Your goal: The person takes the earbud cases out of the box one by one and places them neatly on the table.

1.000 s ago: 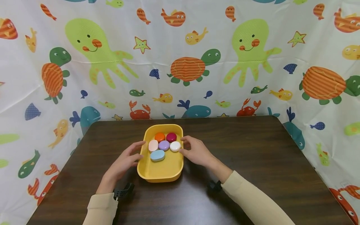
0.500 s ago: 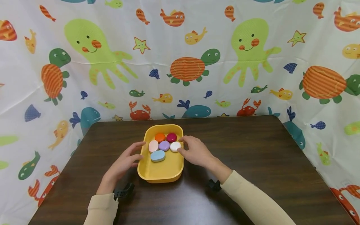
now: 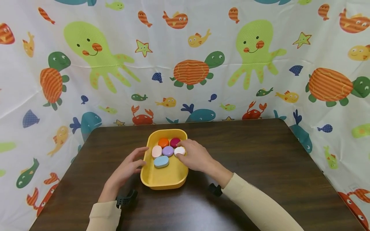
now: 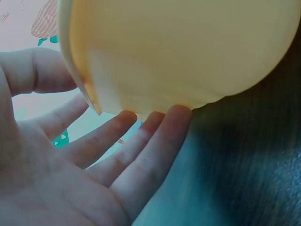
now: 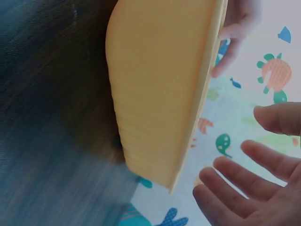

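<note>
A yellow bin (image 3: 164, 177) stands on the table, with several smooth rounded pieces inside. They are an orange piece (image 3: 163, 142), a dark pink piece (image 3: 174, 141), a pale pink piece (image 3: 157, 151), a purple piece (image 3: 168, 151), a white piece (image 3: 180, 150) and a light blue piece (image 3: 161, 162). My left hand (image 3: 122, 171) rests its fingertips against the bin's left side, its fingers (image 4: 153, 160) nearly straight along the outer wall. Over the right rim reaches my right hand (image 3: 197, 157), thumb and fingers spread about the white piece. In the right wrist view, its fingers (image 5: 244, 179) hold nothing.
The dark wooden table (image 3: 245, 160) reaches back to a white curtain (image 3: 162, 41) printed with sea animals. Dark straps and cameras (image 3: 126, 198) sit at both wrists, below beige sleeves (image 3: 254, 202).
My right hand has moved left across the bin's rim and over the white piece. The left hand stays at the bin's left side, and the pieces lie as before.
</note>
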`<state>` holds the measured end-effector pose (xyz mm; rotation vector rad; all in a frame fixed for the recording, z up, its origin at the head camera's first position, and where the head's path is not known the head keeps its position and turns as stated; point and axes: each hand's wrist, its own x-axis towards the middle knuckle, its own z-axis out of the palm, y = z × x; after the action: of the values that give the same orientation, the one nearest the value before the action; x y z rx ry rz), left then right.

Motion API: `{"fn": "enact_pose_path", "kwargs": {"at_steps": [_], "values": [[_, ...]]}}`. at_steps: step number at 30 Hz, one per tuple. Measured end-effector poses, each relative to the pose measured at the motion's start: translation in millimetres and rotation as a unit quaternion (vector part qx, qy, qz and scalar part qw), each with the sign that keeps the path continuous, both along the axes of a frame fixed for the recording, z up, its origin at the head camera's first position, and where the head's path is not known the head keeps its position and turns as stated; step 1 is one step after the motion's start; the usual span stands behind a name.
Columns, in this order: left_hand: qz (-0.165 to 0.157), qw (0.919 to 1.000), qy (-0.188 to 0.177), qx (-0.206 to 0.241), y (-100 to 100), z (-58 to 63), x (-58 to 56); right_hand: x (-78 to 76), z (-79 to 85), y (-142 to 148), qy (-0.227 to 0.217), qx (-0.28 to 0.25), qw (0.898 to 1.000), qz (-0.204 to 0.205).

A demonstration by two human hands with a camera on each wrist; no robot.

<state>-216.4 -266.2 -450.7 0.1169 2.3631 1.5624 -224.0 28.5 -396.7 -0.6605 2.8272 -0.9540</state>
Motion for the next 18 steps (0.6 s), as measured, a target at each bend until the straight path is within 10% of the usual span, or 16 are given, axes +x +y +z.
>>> {"fn": "enact_pose_path", "kwargs": {"at_steps": [18], "values": [[0.000,1.0000,0.003,-0.007,-0.8,-1.3,-1.6,-8.6,-3.3,-24.3,0.056,0.078,0.994,0.054]]}}
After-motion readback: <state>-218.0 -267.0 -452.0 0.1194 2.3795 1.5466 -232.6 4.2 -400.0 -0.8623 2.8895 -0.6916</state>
